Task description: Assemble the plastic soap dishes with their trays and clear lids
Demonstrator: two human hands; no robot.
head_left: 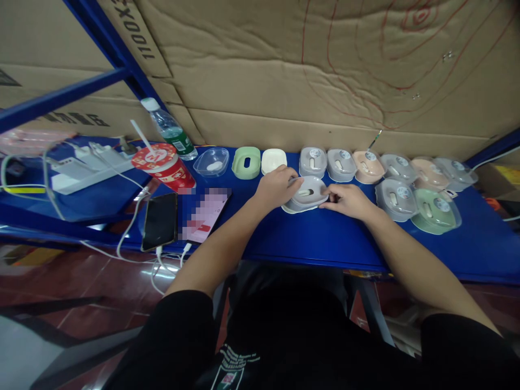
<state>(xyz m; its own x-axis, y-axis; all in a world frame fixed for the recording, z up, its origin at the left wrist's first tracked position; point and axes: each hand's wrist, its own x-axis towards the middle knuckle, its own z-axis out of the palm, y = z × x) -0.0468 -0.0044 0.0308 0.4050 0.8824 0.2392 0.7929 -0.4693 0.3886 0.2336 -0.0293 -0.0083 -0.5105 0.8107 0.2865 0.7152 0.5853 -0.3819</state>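
A small grey plastic box [307, 201] with a pale tab in its top sits on the blue table in front of me. My left hand [277, 189] grips its left side, fingers curled over the top edge. At the right side, my right hand [348, 200] pinches the box's rim between thumb and fingers. Behind the left hand stands a cream plastic tray [274, 158], and left of it a green plastic piece [246, 163] with a dark slot. A clear plastic lid [212, 163] with a white spot lies farther left.
Several lidded boxes [341, 164] in grey, peach and green stand along the back and right. To the left are a red cup with a straw [170, 168], a water bottle [173, 132], two phones [160, 221] on charging cables and a white power strip [91, 172]. Cardboard [252, 70] walls the back.
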